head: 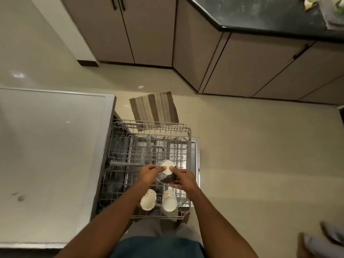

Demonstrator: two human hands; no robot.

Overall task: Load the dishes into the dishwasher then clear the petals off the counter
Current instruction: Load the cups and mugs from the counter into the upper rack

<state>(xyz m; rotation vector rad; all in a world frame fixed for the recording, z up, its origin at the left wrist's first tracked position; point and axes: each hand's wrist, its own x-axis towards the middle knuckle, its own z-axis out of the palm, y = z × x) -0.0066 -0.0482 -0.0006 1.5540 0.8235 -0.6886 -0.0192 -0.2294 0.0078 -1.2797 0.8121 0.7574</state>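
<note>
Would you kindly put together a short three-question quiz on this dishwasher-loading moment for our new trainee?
1. True or false: the patterned bowl is gripped by both the left hand and the right hand.
2. How many mugs already lie in the upper rack?
3. What lies on the floor beyond the rack: A) a bucket, B) a striped mat, C) a stool?

Key: 1 true; 2 two, side by side at the near end; 3 B.
</note>
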